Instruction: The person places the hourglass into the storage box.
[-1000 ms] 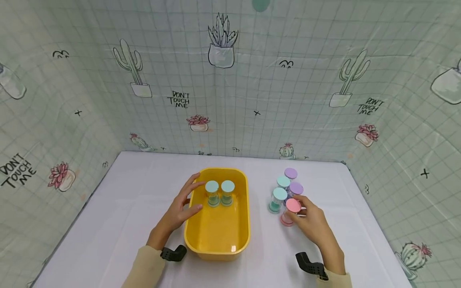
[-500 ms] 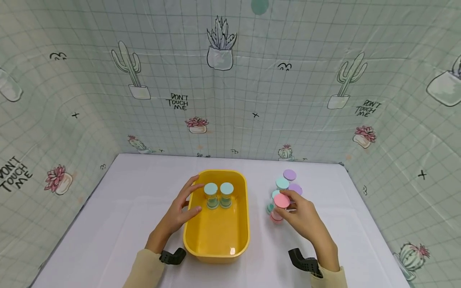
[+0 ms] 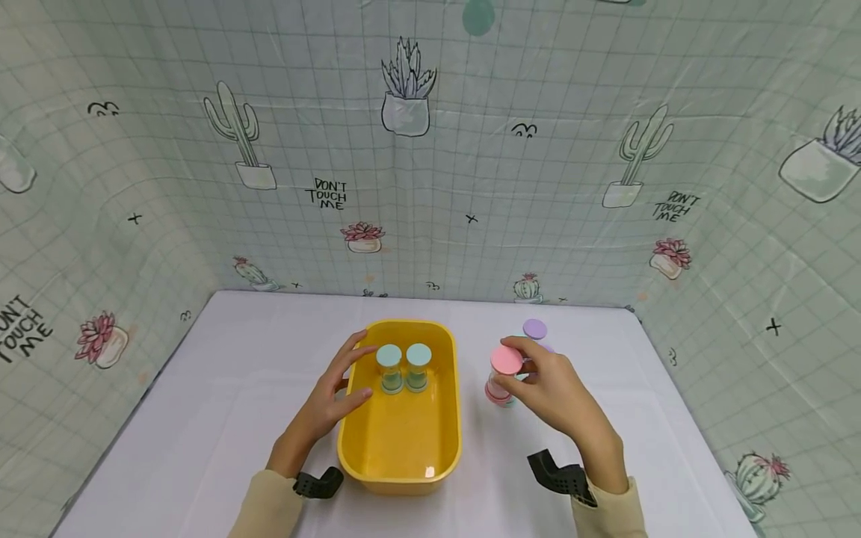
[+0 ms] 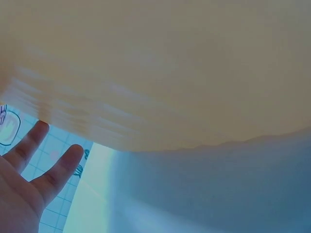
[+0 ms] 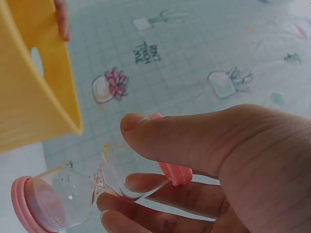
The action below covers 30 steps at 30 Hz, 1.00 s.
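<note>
A pink-capped sand timer is pinched in my right hand, above the white table to the right of the yellow bin. The right wrist view has this hourglass tilted, thumb and fingers around its clear glass near one pink cap. My left hand lies along the left rim of the yellow bin, fingers spread and fairly straight. Two teal-capped sand timers stand side by side inside the bin, toward its far end. The left wrist view is mostly the blurred bin wall, with two extended fingers.
Behind my right hand stand purple-capped sand timers, partly covered by the hand. A teal base peeks out under the held timer. A patterned cloth wall with cactus drawings rises behind the white table.
My right hand has lifted the pink sand timer from its group and carried it left toward the bin, covering the teal timers there. The left hand has kept its place at the rim.
</note>
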Each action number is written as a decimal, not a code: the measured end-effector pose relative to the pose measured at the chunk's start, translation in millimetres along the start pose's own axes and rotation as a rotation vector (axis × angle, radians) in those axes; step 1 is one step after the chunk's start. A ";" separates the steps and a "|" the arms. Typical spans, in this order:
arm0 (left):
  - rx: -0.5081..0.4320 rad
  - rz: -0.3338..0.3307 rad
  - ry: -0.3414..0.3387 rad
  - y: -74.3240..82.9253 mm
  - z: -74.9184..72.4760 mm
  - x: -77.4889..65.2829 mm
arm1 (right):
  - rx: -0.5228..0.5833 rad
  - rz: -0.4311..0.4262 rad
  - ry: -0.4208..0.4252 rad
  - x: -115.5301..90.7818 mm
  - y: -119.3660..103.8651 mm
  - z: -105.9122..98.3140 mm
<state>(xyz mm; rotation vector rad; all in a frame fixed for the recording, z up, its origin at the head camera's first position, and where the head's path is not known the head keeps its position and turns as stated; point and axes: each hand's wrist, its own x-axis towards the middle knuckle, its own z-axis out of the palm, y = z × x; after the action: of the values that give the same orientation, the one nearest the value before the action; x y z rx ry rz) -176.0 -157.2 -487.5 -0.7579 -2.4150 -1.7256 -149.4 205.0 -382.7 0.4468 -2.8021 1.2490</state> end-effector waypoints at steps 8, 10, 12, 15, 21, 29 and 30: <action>-0.001 -0.006 0.002 0.6 0.3 -0.9 | -0.009 -0.085 0.012 18.9 -31.6 -1.3; 0.000 -0.010 -0.002 0.2 0.4 -1.1 | -0.005 -0.105 0.013 23.0 -38.8 -0.6; 0.001 -0.012 -0.007 -0.3 0.4 -1.1 | 0.008 -0.123 0.006 26.9 -45.5 0.8; 0.007 -0.011 -0.010 -0.8 0.2 -1.0 | 0.036 -0.152 -0.021 33.1 -54.7 4.4; 0.011 -0.004 -0.010 -0.5 -0.4 -1.0 | 0.064 -0.187 -0.138 49.5 -66.3 17.6; 0.026 -0.015 -0.018 0.7 -2.2 -1.5 | 0.029 -0.198 -0.365 73.9 -69.8 47.4; 0.027 -0.016 -0.020 0.7 -2.3 -1.7 | 0.030 -0.185 -0.398 75.8 -70.7 50.9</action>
<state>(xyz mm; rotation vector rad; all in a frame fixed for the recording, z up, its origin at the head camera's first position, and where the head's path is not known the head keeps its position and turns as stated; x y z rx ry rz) -174.7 -159.7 -486.6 -0.7579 -2.4584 -1.6956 -198.4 104.3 -354.4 1.0357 -2.9605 1.2848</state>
